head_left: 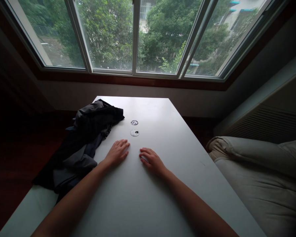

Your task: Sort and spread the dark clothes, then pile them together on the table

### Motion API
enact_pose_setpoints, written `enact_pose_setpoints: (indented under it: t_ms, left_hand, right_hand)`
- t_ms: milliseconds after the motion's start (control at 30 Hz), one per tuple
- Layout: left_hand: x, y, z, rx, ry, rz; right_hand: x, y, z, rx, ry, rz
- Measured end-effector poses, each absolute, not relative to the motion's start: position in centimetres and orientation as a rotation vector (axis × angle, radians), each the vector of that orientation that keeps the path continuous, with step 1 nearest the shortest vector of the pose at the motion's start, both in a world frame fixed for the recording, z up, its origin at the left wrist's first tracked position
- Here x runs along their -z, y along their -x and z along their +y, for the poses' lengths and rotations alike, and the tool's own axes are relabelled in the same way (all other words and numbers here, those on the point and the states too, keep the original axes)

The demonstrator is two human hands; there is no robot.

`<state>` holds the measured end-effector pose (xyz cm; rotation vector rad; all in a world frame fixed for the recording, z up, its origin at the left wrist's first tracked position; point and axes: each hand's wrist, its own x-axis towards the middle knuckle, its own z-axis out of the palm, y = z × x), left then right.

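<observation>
My left hand (117,152) rests palm down on the white table (148,204), its fingers stretched out and holding nothing. To its left lies a crumpled heap of dark clothing (76,148), black with grey parts, which runs back along the table's left side. My right hand (151,160) also lies on the tabletop, fingers apart and slightly bent, with nothing in it. A gap of bare table separates the two hands. Just beyond them, two round cable-hole covers (134,132) appear set in the surface, one behind the other.
A beige sofa (256,177) stands along the table's right side. Past the far edge are a wall and a wide sliding window (134,36) with trees outside. Some clothing hangs over the left edge. A slatted panel (271,125) is at the right.
</observation>
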<state>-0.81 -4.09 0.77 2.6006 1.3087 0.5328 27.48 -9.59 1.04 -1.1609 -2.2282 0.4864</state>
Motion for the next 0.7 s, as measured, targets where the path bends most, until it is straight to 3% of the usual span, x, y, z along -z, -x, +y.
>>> enact_pose_setpoints:
  t_ms: [700]
  left_hand:
    - [-0.7, -0.6, -4.9, -0.556, -2.570, 1.415]
  right_hand:
    - [-1.4, -30.5, -5.3, -0.594, 1.071, -2.280]
